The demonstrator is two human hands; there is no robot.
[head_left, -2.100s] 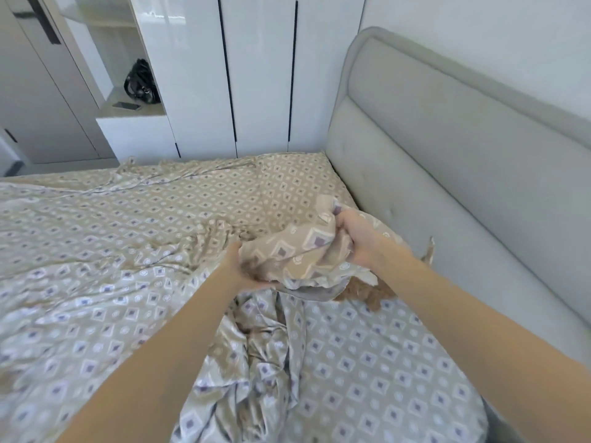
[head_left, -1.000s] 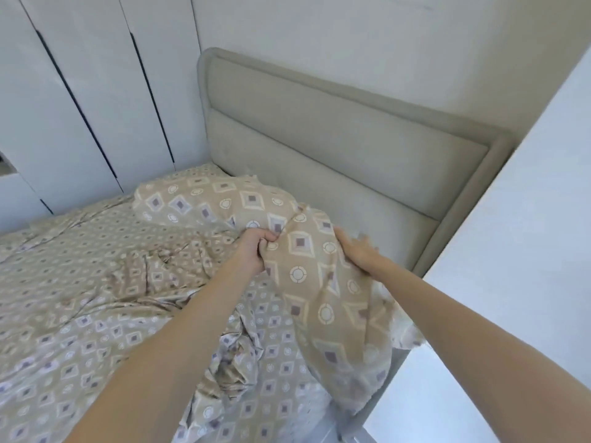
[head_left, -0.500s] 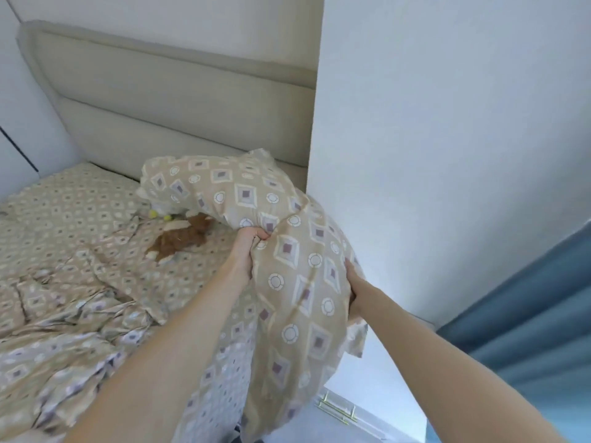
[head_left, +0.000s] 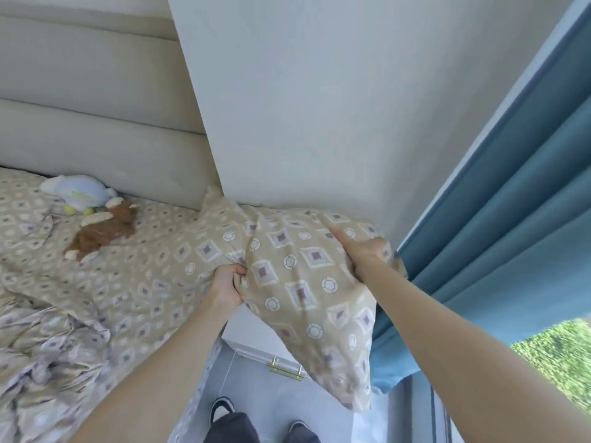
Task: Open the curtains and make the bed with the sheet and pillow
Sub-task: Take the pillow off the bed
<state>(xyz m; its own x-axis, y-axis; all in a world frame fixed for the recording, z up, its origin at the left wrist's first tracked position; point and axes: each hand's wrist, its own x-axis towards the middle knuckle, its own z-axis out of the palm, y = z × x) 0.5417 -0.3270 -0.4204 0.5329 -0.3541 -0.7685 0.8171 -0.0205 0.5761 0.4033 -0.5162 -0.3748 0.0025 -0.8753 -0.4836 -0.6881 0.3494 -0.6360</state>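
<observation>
A beige pillow (head_left: 297, 276) with a diamond and circle print hangs off the bed's right side, over the white bedside cabinet. My left hand (head_left: 227, 286) grips its left edge in a fist. My right hand (head_left: 358, 254) holds its upper right part, close to the blue curtain (head_left: 499, 238), which is drawn aside. The crumpled patterned sheet (head_left: 54, 346) lies bunched on the mattress at the lower left. The fitted sheet (head_left: 134, 273) covers the mattress in the same print.
A pale blue plush toy (head_left: 76, 191) and a brown plush toy (head_left: 102, 230) lie by the grey padded headboard (head_left: 96, 145). A white wall panel (head_left: 319, 107) stands behind the pillow. The white bedside cabinet has a brass handle (head_left: 284, 369). My feet (head_left: 224, 410) stand on the grey floor. Greenery (head_left: 559, 359) shows through the window.
I have lifted the pillow off the bed and swung it right, off the mattress edge toward the curtain. The two plush toys that lay under it now show.
</observation>
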